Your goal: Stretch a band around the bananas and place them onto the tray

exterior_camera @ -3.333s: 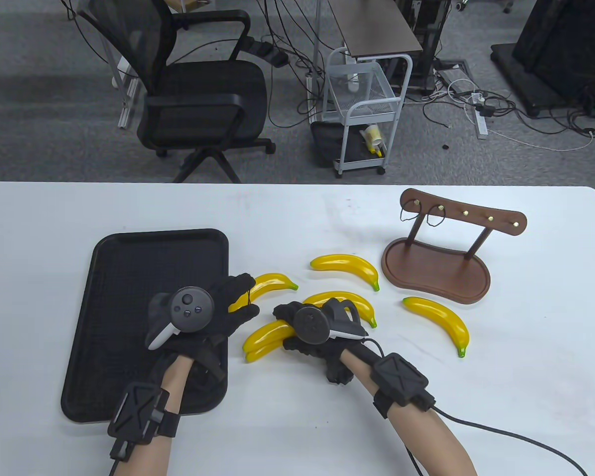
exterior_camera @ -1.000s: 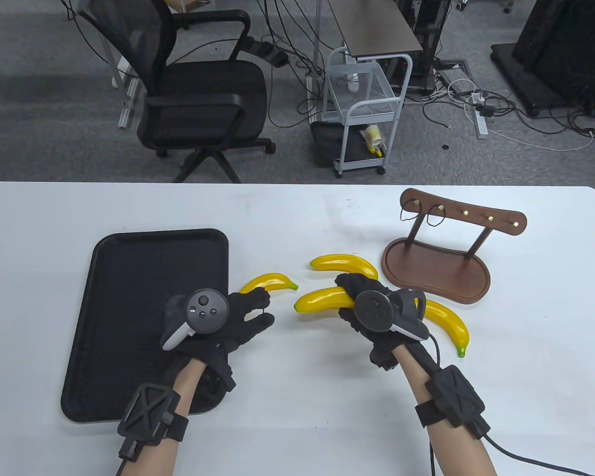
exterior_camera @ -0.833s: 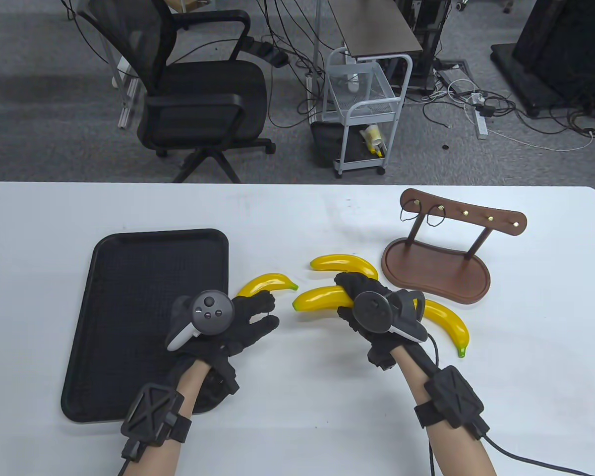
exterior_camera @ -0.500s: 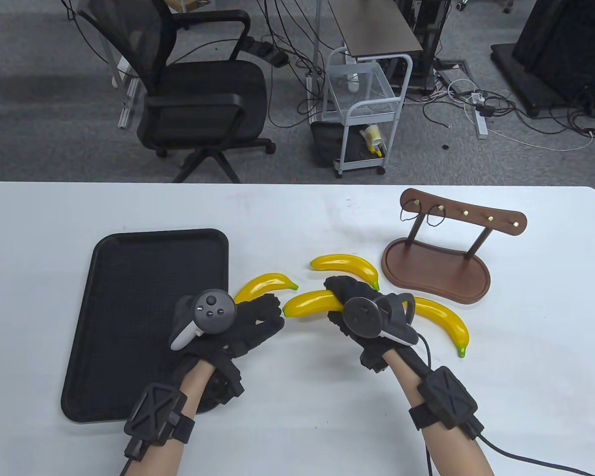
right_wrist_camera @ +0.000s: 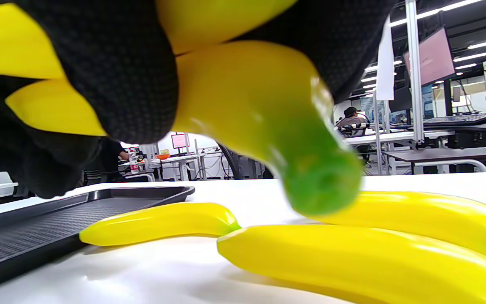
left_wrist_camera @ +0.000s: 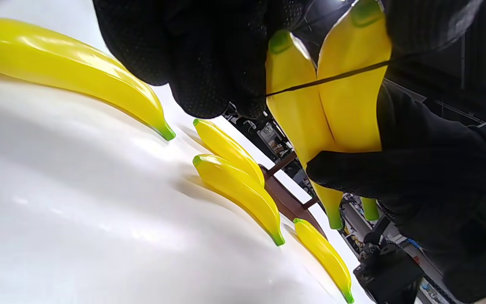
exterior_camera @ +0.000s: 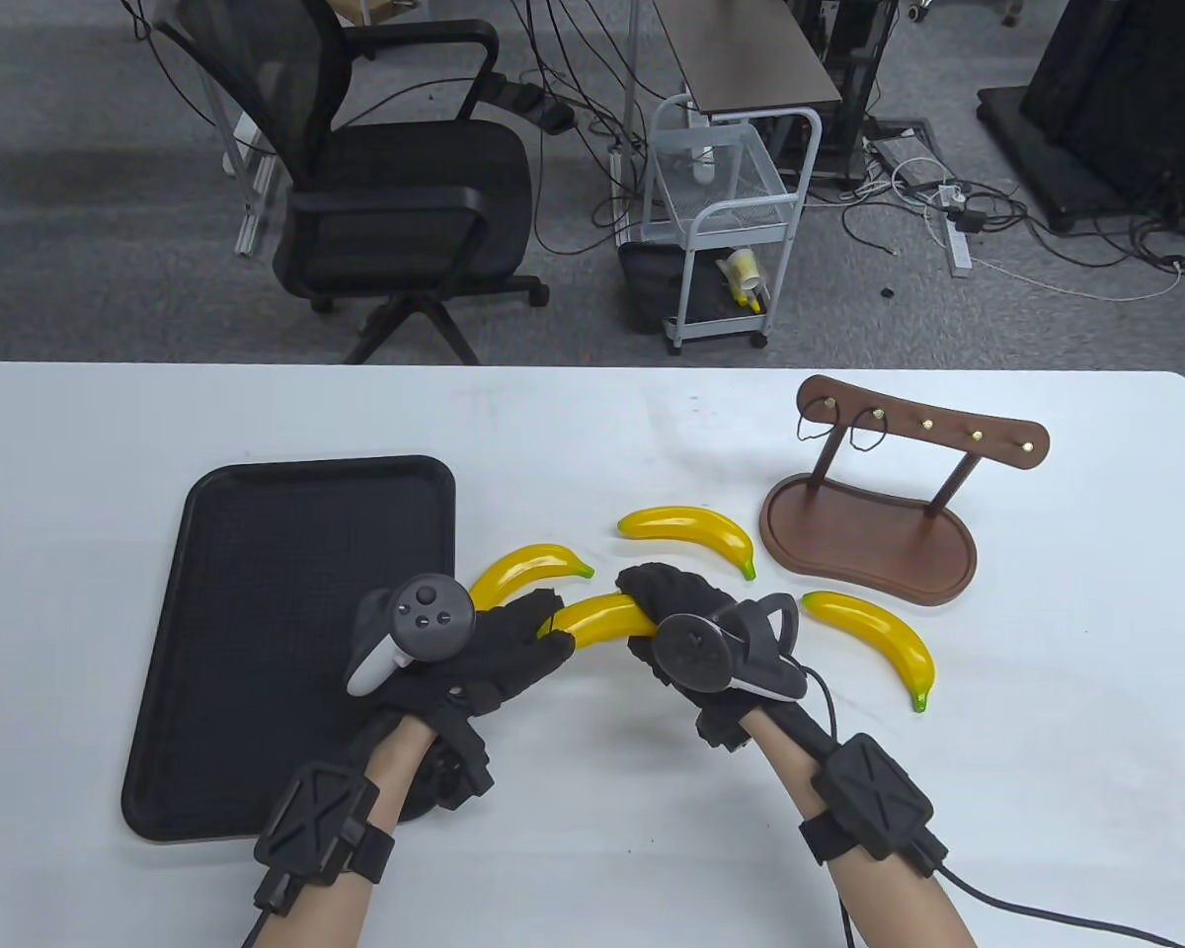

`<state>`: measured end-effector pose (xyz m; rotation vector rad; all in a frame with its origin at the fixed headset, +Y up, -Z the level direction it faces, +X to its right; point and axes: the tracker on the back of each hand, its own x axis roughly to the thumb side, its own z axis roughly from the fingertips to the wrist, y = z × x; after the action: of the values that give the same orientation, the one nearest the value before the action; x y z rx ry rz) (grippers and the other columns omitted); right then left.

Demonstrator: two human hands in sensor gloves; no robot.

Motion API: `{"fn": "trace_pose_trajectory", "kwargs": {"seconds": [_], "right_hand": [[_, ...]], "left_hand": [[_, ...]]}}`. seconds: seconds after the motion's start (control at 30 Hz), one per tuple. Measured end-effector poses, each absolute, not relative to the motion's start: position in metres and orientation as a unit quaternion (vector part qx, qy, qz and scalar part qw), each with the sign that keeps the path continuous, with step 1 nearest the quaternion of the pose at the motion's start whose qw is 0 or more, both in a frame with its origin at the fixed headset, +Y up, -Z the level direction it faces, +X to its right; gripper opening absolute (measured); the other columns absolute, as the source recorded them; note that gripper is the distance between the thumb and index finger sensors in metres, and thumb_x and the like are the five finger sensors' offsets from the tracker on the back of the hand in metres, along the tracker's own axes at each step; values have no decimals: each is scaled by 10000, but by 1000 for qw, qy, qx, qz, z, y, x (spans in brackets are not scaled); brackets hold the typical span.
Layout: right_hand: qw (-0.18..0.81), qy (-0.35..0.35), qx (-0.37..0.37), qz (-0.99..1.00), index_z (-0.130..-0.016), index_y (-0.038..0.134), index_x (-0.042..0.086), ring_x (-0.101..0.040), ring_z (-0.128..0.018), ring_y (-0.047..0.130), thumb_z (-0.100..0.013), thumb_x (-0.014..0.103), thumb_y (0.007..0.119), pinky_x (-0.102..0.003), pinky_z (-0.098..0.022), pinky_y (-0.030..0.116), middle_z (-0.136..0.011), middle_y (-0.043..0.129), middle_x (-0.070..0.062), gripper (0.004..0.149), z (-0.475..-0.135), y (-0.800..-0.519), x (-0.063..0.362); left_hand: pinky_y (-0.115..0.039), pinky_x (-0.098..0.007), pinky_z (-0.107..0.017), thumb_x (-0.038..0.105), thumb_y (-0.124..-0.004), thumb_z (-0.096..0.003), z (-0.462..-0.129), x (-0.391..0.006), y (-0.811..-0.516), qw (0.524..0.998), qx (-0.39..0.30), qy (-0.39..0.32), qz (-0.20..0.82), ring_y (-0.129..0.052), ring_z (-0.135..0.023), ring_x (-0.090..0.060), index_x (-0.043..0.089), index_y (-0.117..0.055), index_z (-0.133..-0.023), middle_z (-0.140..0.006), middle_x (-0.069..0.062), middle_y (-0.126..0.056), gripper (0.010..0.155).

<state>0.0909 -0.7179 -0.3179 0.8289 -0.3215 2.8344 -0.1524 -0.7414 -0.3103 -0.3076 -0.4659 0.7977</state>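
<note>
Nearest, the left hand (exterior_camera: 499,647) and the right hand (exterior_camera: 676,617) meet above the white bench (exterior_camera: 592,829), just right of the black rectangular plastic tray (exterior_camera: 217,553). The right hand's grip is curled round two glossy yellow plastic bananas with green tips (left_wrist_camera: 331,109), held side by side clear of the bench. The left hand's fingers (left_wrist_camera: 213,63) pinch a thin black elastic band (left_wrist_camera: 331,77), drawn taut across the pair near their upper tips. Beyond the hands, three loose yellow bananas lie apart on the bench: one (exterior_camera: 528,568) beside the tray, one (exterior_camera: 691,528) farther back, one (exterior_camera: 879,647) to the right. Farthest stands a dark brown wooden hook rack on an oval base (exterior_camera: 889,484).
</note>
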Motion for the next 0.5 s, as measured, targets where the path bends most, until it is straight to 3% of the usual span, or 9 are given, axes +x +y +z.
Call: {"fn": "trace_pose_trajectory", "kwargs": {"seconds": [0.5], "right_hand": [[48,-137,330,933,-1008,634,140,-353,-791,916,-428,323,951,-465,-542,845,-998,774,-114,686,-301,-718,69]], "left_hand": [[-632,-608,-760,623,-620,-576,-311,-147,-745,876,-187,-236,376,-853,-969,-429,35,-506,-1163,-1123,-193,-754,839]]}}
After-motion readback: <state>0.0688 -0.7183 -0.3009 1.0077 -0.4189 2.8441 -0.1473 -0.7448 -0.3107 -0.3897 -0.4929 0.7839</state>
